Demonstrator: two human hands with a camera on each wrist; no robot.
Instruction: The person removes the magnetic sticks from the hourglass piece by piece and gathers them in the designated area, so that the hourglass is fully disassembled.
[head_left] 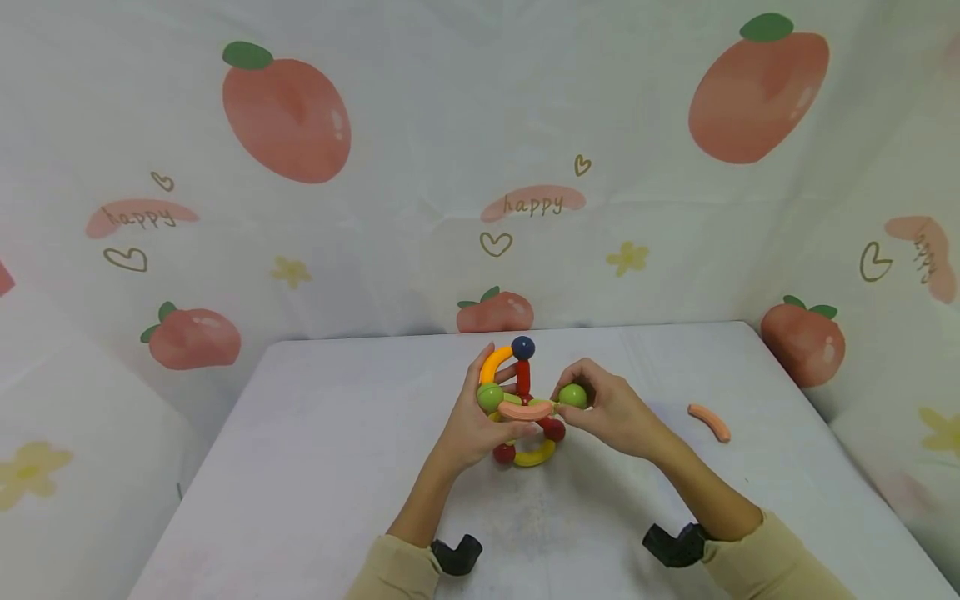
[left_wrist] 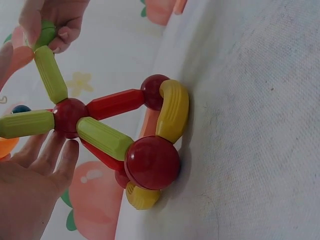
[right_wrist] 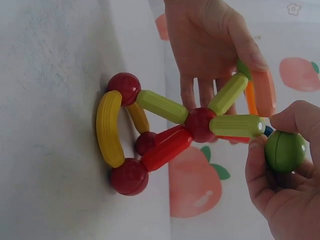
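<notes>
A structure of coloured balls and sticks stands on the table, three light green sticks meeting its central red ball [left_wrist: 70, 118]. My left hand [head_left: 468, 429] holds its upper left part, thumb against a peach curved stick [head_left: 525, 412] and fingers spread behind. Between thumb and fingers, my right hand [head_left: 618, 415] pinches a green ball [right_wrist: 285, 151] beside the end of a light green stick [right_wrist: 237, 124]; whether they touch is unclear. The peach stick's free end lies close to that ball. A dark blue ball [head_left: 523, 347] tops a red upright stick [head_left: 523, 377].
Another peach curved stick [head_left: 709, 422] lies on the white table [head_left: 315, 467], to the right of my right hand. Yellow curved sticks [right_wrist: 109, 129] and red balls [right_wrist: 129, 176] form the structure's base. Behind the table hangs a printed cloth [head_left: 405, 250].
</notes>
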